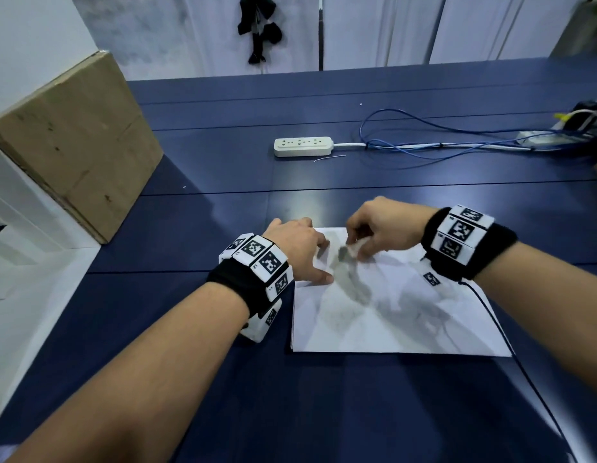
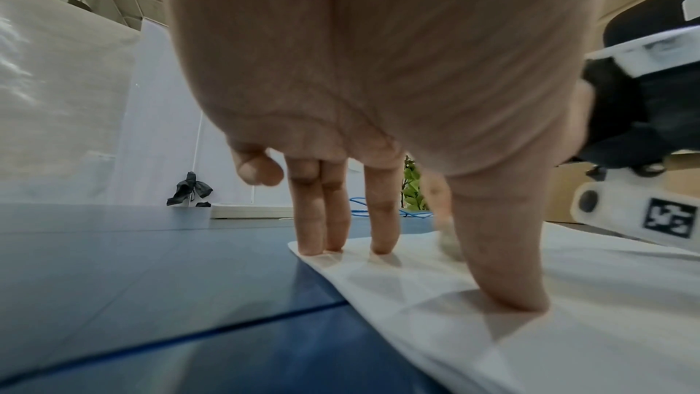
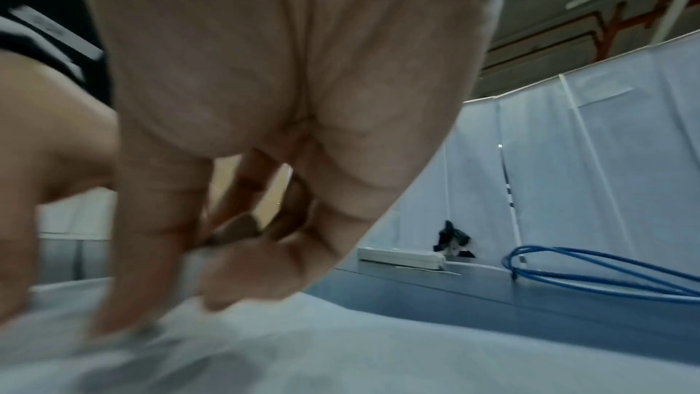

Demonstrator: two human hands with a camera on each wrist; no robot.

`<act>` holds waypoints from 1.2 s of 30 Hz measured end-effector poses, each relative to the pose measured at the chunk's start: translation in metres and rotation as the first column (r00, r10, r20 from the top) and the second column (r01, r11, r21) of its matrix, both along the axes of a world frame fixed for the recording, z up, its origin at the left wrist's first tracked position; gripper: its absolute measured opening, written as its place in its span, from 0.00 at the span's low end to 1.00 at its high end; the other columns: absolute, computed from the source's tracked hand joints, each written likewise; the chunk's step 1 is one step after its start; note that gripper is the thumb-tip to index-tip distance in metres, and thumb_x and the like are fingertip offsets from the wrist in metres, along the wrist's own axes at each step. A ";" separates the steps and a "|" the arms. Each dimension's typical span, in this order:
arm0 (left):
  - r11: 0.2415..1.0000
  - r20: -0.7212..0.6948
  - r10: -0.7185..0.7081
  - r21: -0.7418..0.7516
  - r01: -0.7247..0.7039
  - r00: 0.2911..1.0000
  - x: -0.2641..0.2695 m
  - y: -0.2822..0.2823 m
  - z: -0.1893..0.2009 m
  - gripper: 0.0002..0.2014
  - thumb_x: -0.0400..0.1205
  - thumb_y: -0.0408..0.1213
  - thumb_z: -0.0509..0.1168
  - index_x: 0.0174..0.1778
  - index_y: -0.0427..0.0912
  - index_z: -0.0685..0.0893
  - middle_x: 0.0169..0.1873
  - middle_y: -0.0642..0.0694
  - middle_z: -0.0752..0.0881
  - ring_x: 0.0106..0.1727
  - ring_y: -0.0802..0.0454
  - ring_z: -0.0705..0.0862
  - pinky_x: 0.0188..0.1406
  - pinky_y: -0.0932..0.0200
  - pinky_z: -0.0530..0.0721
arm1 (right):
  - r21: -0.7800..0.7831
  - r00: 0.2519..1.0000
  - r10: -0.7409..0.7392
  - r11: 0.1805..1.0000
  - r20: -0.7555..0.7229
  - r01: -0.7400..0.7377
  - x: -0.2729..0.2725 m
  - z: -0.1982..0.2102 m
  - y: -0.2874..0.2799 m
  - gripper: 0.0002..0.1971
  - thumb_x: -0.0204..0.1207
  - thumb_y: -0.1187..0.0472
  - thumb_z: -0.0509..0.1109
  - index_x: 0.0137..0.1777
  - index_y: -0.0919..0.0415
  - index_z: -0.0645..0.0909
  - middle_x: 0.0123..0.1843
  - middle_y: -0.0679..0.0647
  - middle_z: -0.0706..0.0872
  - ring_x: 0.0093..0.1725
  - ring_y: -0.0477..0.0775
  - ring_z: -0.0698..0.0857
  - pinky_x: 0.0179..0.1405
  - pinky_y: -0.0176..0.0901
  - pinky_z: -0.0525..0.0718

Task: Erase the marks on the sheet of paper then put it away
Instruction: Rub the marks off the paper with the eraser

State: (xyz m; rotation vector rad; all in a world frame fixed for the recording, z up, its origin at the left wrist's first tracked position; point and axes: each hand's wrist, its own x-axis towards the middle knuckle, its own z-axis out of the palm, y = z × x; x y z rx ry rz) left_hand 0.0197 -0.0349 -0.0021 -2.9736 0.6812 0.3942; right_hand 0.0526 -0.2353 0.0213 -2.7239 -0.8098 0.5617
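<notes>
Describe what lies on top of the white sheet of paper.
On the white sheet of paper press the left hand's straight fingertips; the right hand pinches a small greyish eraser there. Marks beneath both hands are hidden.

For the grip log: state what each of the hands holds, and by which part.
Right hand pinches a small eraser by its upper end. Left hand holds nothing; straight fingers press the sheet of paper near its far-left corner.

Soft overhead light, several overlapping shadows on the paper (image 1: 407,315); right wrist view motion-blurred, edges bowed.
</notes>
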 end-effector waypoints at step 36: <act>1.000 -0.021 0.004 0.001 -0.004 1.000 0.001 -0.001 0.001 0.35 0.71 0.70 0.67 0.72 0.58 0.77 0.51 0.53 0.69 0.58 0.51 0.78 0.53 0.49 0.67 | -0.005 0.983 -0.105 0.994 0.152 0.107 0.022 0.000 0.000 0.10 0.66 0.53 0.80 0.46 0.51 0.85 0.39 0.47 0.84 0.43 0.53 0.82 0.34 0.40 0.73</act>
